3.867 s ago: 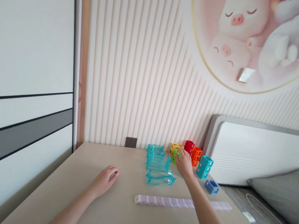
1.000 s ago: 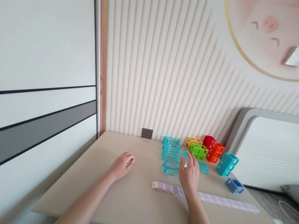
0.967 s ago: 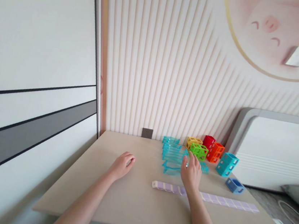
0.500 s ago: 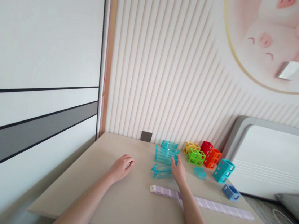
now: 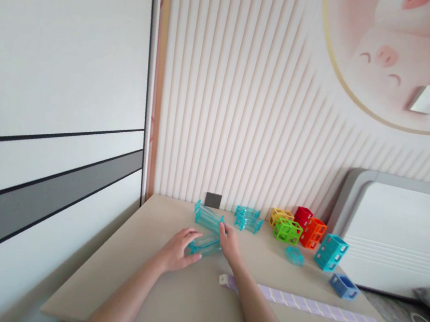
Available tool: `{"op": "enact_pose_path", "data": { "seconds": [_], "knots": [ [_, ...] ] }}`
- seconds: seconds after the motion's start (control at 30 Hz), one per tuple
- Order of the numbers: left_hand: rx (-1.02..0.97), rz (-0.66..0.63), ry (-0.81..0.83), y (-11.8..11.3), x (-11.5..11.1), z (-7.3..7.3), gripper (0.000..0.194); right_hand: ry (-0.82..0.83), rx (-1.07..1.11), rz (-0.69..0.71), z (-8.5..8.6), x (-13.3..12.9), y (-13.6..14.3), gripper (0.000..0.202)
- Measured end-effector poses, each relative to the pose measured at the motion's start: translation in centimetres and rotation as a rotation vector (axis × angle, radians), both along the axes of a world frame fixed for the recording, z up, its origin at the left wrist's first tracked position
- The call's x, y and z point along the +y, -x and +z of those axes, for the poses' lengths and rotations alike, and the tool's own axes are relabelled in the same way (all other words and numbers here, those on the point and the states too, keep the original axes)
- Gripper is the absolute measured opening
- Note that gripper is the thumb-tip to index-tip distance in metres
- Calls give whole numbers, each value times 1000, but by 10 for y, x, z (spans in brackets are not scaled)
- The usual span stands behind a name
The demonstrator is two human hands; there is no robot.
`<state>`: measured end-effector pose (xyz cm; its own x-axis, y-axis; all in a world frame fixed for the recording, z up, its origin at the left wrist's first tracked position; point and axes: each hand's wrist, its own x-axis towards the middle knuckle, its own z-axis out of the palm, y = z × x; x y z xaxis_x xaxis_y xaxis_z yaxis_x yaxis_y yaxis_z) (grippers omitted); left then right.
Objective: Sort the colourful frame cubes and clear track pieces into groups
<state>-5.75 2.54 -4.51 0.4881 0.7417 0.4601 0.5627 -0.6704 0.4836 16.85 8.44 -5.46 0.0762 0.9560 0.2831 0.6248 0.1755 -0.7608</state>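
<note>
My right hand [image 5: 230,244] is closed on the right end of a translucent teal plastic piece [image 5: 208,218], long with flared ends, held at a slant over the table. Just below it is a second teal plastic piece [image 5: 206,245], its right end close to my right fingers. Whether those fingers also hold this lower piece I cannot tell. My left hand [image 5: 179,250] is open, thumb and fingers apart, around the left end of the lower piece; contact is unclear.
More teal pieces [image 5: 249,220] lie near the wall. To the right are yellow [image 5: 280,217], green [image 5: 287,231], red [image 5: 303,216], orange [image 5: 313,233], teal [image 5: 331,252] and blue [image 5: 343,286] blocks, plus a flat teal piece [image 5: 294,255]. A lilac strip [image 5: 310,305] runs under my right forearm.
My right hand has moved left, bringing the teal pieces away from those near the wall. My left hand has opened and moved slightly right, to the lower piece.
</note>
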Motion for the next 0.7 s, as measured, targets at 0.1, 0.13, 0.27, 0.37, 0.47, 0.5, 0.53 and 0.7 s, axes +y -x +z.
{"op": "enact_pose_path", "data": {
  "seconds": [0.1,0.13,0.27,0.37,0.47,0.5,0.53,0.7],
  "knots": [
    [11,16,46,-1,0,-2,45,-32,30,134,1,-11,-5,61],
    [2,24,64,-2,1,-3,43,-40,38,164,1,-16,-9,59],
    [-80,40,91,-2,5,-9,39,-73,39,306,3,-32,-26,50],
    [-144,58,69,-2,9,-14,41,-113,-17,415,6,-38,-33,49],
    [-182,71,63,-2,13,-18,43,-153,-57,415,10,-40,-32,39],
    [-194,73,57,-2,14,-19,42,-170,-58,409,11,-41,-31,36],
    [-206,75,48,-2,15,-20,43,-186,-50,402,13,-41,-30,35],
    [-267,79,-11,1,20,-24,53,-193,-8,354,20,-46,-26,39]
  ]
}}
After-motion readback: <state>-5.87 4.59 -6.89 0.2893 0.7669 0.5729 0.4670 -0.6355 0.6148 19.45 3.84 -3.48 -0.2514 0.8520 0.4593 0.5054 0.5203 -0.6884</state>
